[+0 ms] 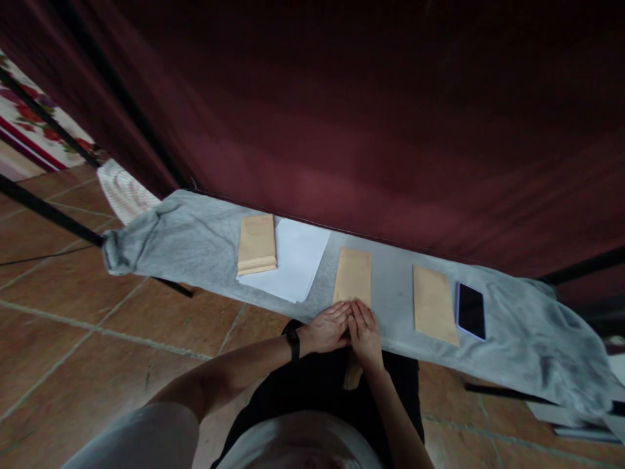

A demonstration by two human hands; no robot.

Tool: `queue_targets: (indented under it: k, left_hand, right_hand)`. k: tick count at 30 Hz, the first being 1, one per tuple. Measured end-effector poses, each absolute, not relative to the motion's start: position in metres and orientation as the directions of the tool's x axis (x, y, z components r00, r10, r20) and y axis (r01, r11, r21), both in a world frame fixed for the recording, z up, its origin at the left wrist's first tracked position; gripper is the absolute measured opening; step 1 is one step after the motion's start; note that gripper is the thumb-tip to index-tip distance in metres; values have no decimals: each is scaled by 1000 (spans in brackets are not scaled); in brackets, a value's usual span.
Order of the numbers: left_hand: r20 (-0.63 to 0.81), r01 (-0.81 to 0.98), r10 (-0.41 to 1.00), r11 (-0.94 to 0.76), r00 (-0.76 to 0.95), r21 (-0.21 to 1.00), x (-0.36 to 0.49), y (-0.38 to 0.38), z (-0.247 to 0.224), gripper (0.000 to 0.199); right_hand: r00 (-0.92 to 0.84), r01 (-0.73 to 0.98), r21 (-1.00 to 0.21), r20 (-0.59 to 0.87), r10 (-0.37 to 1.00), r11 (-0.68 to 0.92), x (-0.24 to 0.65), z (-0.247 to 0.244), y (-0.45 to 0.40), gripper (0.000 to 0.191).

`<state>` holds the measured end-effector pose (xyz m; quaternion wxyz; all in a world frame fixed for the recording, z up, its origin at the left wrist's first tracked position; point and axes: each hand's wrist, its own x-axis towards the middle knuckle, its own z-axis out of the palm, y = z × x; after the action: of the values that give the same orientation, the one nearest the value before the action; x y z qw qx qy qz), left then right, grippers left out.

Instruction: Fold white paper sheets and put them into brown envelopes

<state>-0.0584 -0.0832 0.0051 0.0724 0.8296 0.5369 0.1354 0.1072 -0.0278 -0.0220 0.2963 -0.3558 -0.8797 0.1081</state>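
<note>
A brown paper envelope (352, 273) lies lengthwise on the grey cloth in front of me, its near end covered by my hands. My left hand (331, 327), with a dark band on the wrist, is closed on this near end, fingers together over the paper. From the other side my right hand (365, 333) grips the same end, its fingertips touching those of the left. My thumbs are mostly hidden. Below the hands, a brown strip (352, 376) shows over my lap; I cannot tell whether it belongs to the envelope.
To the left, a stack of brown envelopes (257, 241) sits partly on white paper sheets (295, 257). Another envelope (433, 305) lies to the right, beside a phone (471, 311). Grey cloth (195, 228) covers the narrow table. A dark red curtain (342, 163) hangs behind it.
</note>
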Motion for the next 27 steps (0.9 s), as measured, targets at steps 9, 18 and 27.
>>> queue_targets:
  k: [9, 18, 27]
  left_hand:
    - [126, 864, 904, -428, 409, 264, -61, -84, 7, 79]
    - [154, 883, 917, -397, 368, 252, -70, -91, 11, 75]
    - [244, 927, 925, -336, 291, 166, -89, -103, 0, 72]
  right_hand:
    - [-587, 650, -264, 421, 692, 712, 116, -27, -34, 53]
    - [-557, 692, -211, 453, 696, 690, 126, -28, -33, 51]
    - [-515, 722, -224, 458, 725, 655, 139, -28, -32, 49]
